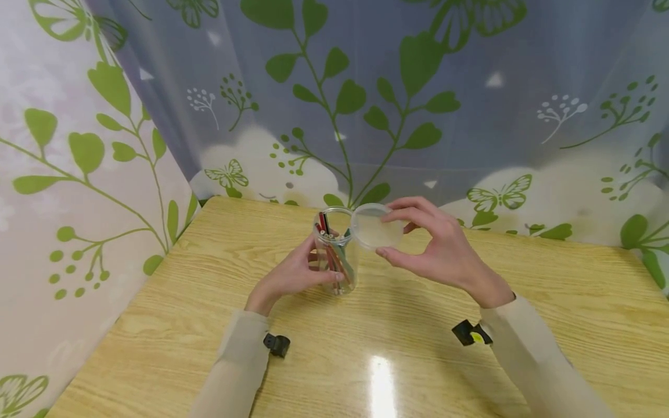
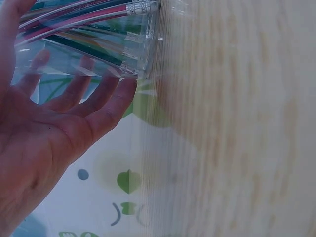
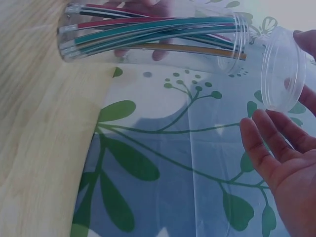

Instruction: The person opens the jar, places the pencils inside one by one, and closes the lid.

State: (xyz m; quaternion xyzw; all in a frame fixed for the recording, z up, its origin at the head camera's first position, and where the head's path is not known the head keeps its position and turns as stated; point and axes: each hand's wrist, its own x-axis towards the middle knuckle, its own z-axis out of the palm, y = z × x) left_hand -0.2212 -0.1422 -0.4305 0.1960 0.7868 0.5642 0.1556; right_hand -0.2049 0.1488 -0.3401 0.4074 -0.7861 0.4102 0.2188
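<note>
A clear plastic jar [image 1: 351,273] stands upright near the table's far edge, with several pencils [image 3: 158,30] inside, red, green and orange among them. My left hand [image 1: 292,274] holds the jar around its side, thumb in front and fingers behind. The jar's mouth is uncovered. Just right of the rim, my right hand [image 1: 439,247] pinches a round translucent lid [image 1: 373,227] by its edge between thumb and fingers. From the right wrist, a small gap shows between the lid [image 3: 280,69] and the jar's mouth [image 3: 239,42].
The wood-grain table [image 1: 209,325] ends against a blue-grey curtain [image 1: 376,139] with green leaves and butterflies. A pale patterned wall covering [image 1: 94,197] borders the table's left side. Small black devices [image 1: 277,345] sit at both sleeve cuffs.
</note>
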